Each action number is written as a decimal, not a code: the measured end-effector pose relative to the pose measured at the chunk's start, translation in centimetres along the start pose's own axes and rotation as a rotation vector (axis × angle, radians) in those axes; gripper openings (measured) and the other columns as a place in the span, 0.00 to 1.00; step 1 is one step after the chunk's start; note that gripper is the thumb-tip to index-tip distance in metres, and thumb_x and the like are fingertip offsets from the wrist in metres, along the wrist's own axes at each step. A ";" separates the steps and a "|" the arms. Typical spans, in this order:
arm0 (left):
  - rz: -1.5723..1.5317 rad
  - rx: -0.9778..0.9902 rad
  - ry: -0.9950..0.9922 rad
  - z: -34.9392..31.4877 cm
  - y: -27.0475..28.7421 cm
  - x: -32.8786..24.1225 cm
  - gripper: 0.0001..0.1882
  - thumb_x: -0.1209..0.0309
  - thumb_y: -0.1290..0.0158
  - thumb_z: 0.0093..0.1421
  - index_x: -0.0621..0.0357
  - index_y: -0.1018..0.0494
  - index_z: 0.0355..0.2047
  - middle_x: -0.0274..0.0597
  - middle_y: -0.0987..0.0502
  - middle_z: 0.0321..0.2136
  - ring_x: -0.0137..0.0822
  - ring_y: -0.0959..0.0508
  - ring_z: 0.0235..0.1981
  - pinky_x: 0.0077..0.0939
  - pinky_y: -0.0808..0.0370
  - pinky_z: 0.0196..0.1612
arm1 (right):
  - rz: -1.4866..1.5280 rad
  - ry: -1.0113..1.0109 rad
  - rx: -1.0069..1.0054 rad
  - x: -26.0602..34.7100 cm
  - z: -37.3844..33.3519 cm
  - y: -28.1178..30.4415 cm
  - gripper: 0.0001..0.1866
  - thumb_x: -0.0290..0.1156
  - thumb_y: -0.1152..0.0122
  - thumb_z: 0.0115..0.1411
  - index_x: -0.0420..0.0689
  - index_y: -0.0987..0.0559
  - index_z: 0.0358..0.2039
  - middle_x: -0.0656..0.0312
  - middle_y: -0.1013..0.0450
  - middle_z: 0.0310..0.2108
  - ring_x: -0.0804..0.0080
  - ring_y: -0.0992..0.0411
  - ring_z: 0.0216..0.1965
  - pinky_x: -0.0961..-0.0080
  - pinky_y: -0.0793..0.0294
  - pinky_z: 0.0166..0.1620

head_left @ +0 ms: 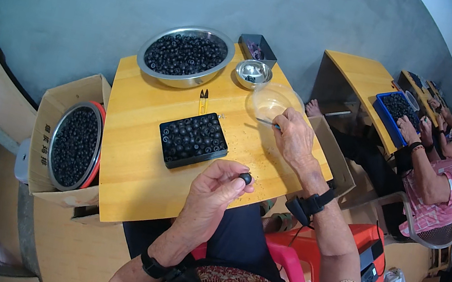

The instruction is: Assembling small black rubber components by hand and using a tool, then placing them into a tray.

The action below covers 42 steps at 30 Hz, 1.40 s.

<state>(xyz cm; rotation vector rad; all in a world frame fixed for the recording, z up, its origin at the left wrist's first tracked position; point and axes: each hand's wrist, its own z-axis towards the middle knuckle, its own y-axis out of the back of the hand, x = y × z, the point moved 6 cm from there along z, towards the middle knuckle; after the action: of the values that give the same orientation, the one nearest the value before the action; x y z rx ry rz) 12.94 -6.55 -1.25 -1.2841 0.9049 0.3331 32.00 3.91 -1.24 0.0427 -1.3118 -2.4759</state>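
Note:
Pinched between the thumb and fingertips of my left hand (pixel 217 185) is a small black bead-like ball (pixel 245 178), just past the front of the black tray. My right hand (pixel 294 138) grips a slim, thin tool (pixel 265 122) whose tip reaches over a clear plastic bowl (pixel 274 102); its exact kind is too small to tell. Rows of similar black balls, some with pale rings, fill the black rectangular tray (pixel 172 163). Beyond the tray lie yellow-handled thread snips (pixel 203 102) with dark blades.
A wide steel basin (pixel 148 70) heaped with black balls, a small steel bowl (pixel 253 74) and a dark box (pixel 266 52) stand at the table's far end. Left, a cardboard box (pixel 47 127) holds another full basin. At right, a person (pixel 442 185) works over a blue tray (pixel 388 121).

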 end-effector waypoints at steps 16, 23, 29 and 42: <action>0.116 0.038 -0.131 -0.2 -0.4 -0.4 0.07 0.78 0.51 0.63 0.58 0.29 0.41 0.37 0.25 0.37 0.31 0.24 0.41 0.31 0.26 0.49 | -0.022 0.108 -0.013 1.9 -1.8 2.0 0.05 0.25 0.38 0.47 0.42 0.23 0.27 0.60 0.31 0.30 0.62 0.29 0.36 0.67 0.26 0.34; -0.123 0.000 0.075 -0.3 -0.1 0.7 0.04 0.73 0.50 0.65 0.55 0.28 0.39 0.39 0.23 0.36 0.33 0.22 0.41 0.29 0.26 0.48 | 0.083 0.113 0.018 1.8 -3.7 3.3 0.07 0.26 0.35 0.47 0.43 0.23 0.28 0.61 0.30 0.31 0.62 0.28 0.36 0.67 0.26 0.35; -0.208 -0.048 0.140 -0.1 0.7 1.5 0.03 0.71 0.47 0.64 0.54 0.25 0.37 0.41 0.21 0.36 0.31 0.22 0.40 0.25 0.25 0.46 | 0.584 -0.105 -0.087 3.1 -4.5 7.0 0.12 0.26 0.31 0.48 0.40 0.19 0.35 0.59 0.26 0.31 0.65 0.26 0.33 0.73 0.27 0.36; 0.090 -0.059 -0.083 -0.7 0.5 0.4 0.04 0.77 0.46 0.62 0.60 0.27 0.37 0.42 0.21 0.34 0.30 0.20 0.33 0.23 0.22 0.41 | 1.034 -0.183 0.099 9.4 -6.4 9.1 0.10 0.22 0.32 0.51 0.38 0.19 0.36 0.59 0.25 0.31 0.74 0.27 0.34 0.80 0.29 0.36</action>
<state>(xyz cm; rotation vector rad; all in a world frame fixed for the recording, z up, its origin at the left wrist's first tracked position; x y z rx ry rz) 12.61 -7.14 -1.93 -1.2766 0.8895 0.4840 26.88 -8.76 3.65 -0.6730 -1.1010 -1.5458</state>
